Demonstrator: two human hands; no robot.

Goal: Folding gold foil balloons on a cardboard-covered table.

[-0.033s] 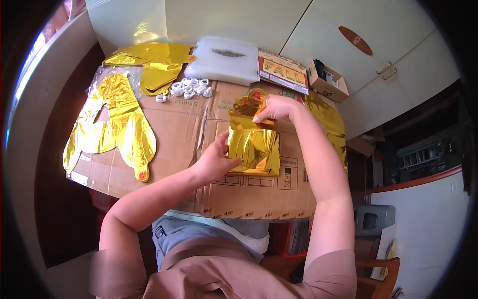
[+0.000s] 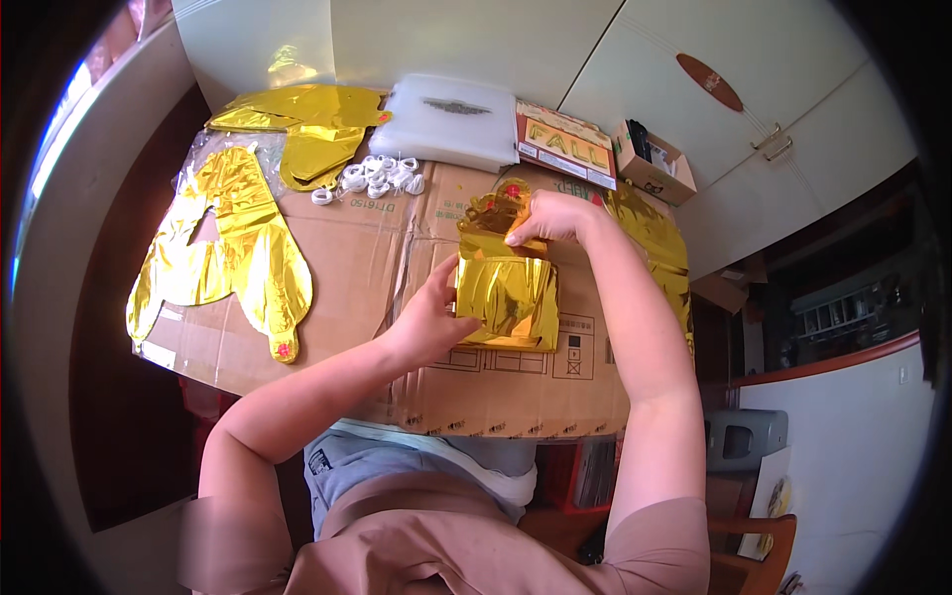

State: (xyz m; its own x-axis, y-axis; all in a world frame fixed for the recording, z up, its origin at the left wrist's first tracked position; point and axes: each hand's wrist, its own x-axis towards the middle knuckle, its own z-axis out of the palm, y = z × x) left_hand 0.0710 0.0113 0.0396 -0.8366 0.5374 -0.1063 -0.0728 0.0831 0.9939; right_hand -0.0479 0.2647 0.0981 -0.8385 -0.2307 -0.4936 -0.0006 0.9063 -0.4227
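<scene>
**Between both hands: a folded gold foil balloon**

Between my hands I see the folded gold foil balloon (image 2: 508,297) on the cardboard sheet (image 2: 397,248). My left hand (image 2: 433,322) clamps its left edge; my right hand (image 2: 550,218) pinches its crumpled top. Left of my left hand lies a flat gold balloon (image 2: 233,248).

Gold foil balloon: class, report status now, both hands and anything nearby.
Left hand grips folded gold balloon at its left edge. Right hand pinches its crumpled top. Balloon rests on cardboard. White rings lie apart, behind.
</scene>
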